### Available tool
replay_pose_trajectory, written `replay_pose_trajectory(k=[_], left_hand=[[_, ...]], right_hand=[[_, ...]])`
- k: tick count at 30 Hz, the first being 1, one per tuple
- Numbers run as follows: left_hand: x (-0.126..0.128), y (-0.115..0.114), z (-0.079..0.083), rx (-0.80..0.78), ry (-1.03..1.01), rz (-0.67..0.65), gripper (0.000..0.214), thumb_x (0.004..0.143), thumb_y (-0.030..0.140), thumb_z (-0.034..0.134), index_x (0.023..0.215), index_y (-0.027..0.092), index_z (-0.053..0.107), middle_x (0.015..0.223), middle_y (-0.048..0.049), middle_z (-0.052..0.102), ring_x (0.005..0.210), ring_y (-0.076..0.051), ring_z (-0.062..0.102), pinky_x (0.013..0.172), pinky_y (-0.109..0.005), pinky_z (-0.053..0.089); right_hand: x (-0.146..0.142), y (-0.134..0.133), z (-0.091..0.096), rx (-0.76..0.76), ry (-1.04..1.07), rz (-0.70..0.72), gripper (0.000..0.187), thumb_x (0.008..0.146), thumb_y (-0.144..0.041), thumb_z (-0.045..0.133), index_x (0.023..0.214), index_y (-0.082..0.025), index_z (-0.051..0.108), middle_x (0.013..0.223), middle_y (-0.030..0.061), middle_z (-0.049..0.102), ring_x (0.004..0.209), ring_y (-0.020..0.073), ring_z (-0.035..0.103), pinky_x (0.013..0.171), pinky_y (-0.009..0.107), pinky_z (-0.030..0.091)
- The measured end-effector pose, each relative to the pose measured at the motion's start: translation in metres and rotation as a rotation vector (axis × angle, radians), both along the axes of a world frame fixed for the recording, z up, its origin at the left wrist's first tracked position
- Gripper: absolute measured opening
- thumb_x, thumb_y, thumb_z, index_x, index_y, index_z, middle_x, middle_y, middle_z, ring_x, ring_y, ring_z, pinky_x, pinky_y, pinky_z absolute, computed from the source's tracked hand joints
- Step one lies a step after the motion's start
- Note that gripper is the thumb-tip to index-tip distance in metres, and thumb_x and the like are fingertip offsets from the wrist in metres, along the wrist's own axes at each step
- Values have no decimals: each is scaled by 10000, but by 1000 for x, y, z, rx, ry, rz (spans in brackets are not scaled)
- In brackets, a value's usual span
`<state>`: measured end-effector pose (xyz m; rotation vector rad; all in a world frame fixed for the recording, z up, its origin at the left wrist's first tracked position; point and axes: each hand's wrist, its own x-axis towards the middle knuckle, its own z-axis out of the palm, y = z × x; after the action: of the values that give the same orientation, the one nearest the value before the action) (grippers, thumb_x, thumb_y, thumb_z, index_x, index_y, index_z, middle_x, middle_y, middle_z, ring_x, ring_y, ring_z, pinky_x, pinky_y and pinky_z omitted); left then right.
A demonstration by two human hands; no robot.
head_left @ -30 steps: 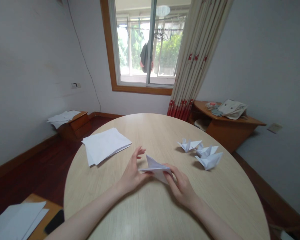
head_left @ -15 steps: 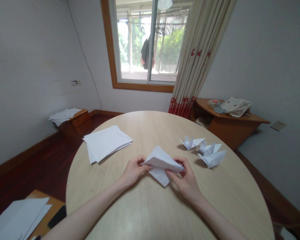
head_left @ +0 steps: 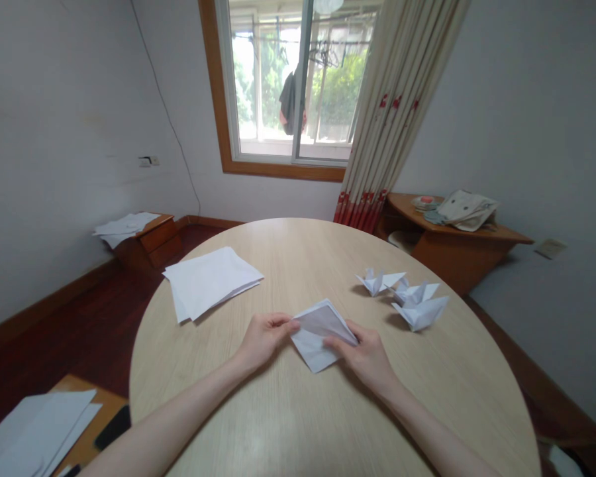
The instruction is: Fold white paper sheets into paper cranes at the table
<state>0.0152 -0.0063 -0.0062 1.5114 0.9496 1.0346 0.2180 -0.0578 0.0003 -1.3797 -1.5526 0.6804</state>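
A folded sheet of white paper (head_left: 320,339), now a flat diamond-like square, is held between both hands above the middle of the round table. My left hand (head_left: 268,336) pinches its left corner between thumb and fingers. At its right side, my right hand (head_left: 361,351) grips the edge, with the thumb lying across the top face and the fingers partly hidden behind. To the right stand several folded white paper birds (head_left: 422,314), close together and apart from my hands.
A stack of white sheets (head_left: 213,281) lies at the table's left. More paper (head_left: 40,430) and a dark phone-like object (head_left: 113,427) rest on a low wooden surface at lower left. A corner desk (head_left: 469,242) with a cloth bag (head_left: 467,211) stands behind right.
The raised flap of the folded paper has gone down, so the piece now looks flatter and squarer. Both hands keep hold of it at the sides.
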Motion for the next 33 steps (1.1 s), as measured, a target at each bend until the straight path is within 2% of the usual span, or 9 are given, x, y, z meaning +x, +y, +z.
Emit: replay_pose_trajectory(k=[4,7,12,18,21,24,28,33], left_hand=[[-2,-3,2,31,75,-8,301,714,432,693,696,135,741,694,-61,722,651,-192,638,607,-264,479],[-2,-6,5,39,76,-28,257,674,394,741,725,143,731,735,-58,727,687,-198,651,626,-272,499],[-2,-10,6,23,53,-94,259,661,361,765,784,137,726,771,-66,727,707,-201,658,634,-281,511],[0,-10,6,-3,54,-142,260,684,374,740,774,130,723,736,-58,715,658,-179,635,600,-259,484],[0,-9,6,6,74,-87,265,670,382,747,746,131,710,701,-42,697,624,-162,609,576,-245,457],[1,-7,6,9,80,3,280,628,383,776,720,131,698,642,-22,666,582,-146,573,546,-231,418],[1,-4,4,-16,18,46,261,707,398,689,708,138,706,665,-26,681,626,-159,585,602,-247,427],[-1,1,1,-3,1,77,282,748,396,615,695,139,716,689,-31,706,673,-184,615,654,-263,442]], right_hand=[[-2,-2,-1,-76,33,47,292,747,-420,661,701,-132,678,614,23,634,557,162,543,506,256,430],[-2,-3,2,-83,23,105,286,758,-412,656,751,-129,699,692,52,679,619,184,586,556,274,465],[-1,-4,6,-113,39,222,252,742,-399,653,768,-151,695,686,37,681,580,177,586,533,274,472],[0,-4,0,-203,117,250,397,682,-507,702,856,-150,708,745,49,701,648,201,622,545,280,497],[-1,-3,-1,-295,114,237,432,690,-535,676,836,-129,710,741,53,698,662,200,622,559,276,489],[-3,-1,1,-373,89,199,389,678,-504,677,779,-130,706,722,42,686,657,190,610,559,265,469],[-5,0,4,-438,79,148,302,657,-429,675,734,-137,680,709,30,668,648,180,589,561,260,443],[-4,2,3,-432,61,230,253,643,-364,679,772,-148,652,760,25,674,695,190,587,625,277,445]])
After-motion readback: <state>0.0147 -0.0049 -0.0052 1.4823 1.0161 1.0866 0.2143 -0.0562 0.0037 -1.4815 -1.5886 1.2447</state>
